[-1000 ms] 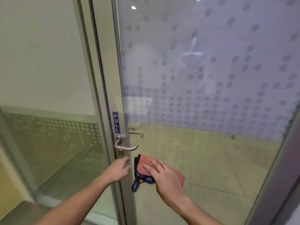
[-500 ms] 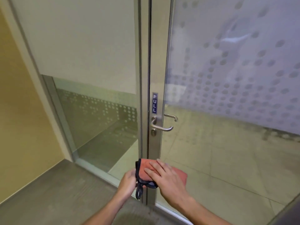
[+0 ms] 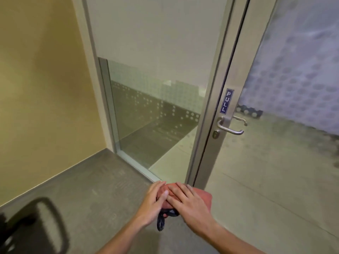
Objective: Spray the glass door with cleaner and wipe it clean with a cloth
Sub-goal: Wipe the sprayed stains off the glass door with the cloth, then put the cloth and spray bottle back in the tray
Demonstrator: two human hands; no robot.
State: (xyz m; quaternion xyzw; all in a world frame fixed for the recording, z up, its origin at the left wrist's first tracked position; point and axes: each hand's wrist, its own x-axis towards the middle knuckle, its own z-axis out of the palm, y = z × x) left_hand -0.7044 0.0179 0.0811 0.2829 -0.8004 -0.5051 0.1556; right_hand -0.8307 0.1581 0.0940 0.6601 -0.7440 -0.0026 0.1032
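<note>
Lower centre of frame: soft, light red microfibre cloth with dark trim (image 3: 202, 196) was sandwiched between left hand (image 3: 155, 202), cupped on its left edge, and flat right hand (image 3: 189, 200); limp, best bunched mid-fold; frosted dotted glass door (image 3: 293, 88) stood at right.

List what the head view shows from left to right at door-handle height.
Yellow wall → fixed glass side panel → metal door frame → keyhole → lever handle → glass door.
</note>
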